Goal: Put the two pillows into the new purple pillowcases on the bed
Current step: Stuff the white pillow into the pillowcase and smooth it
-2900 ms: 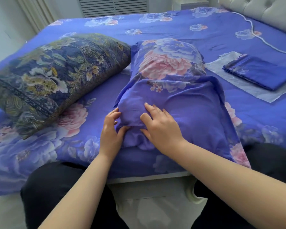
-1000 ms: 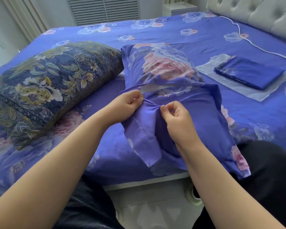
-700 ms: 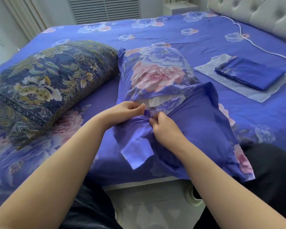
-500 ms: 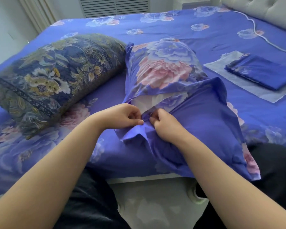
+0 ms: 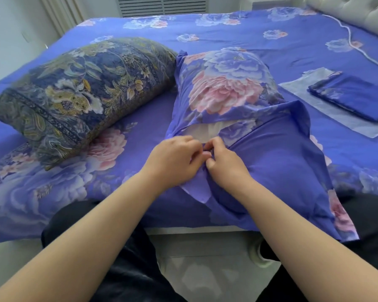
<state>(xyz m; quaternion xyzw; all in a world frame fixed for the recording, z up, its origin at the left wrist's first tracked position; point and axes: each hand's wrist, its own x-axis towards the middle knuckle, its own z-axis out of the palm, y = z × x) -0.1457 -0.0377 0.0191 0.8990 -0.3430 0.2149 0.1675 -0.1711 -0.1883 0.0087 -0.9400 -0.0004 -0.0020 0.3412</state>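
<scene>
Both hands point(image 5: 202, 159) pinch the purple pillowcase point(image 5: 275, 158) opening

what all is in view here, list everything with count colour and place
pillow in purple pillowcase: 1, purple with pink flowers, bed centre, a pale gap open at its near end
dark floral pillow: 1, navy and gold, left of it, touching
folded pillowcase: 1, purple, right, on a clear wrapper
bedspread: 1, purple floral, covers bed
headboard: 1, pale tufted, top right
vent: 1, grey slats, far wall
left hand: pinches pillowcase fabric
right hand: pinches same fabric
</scene>
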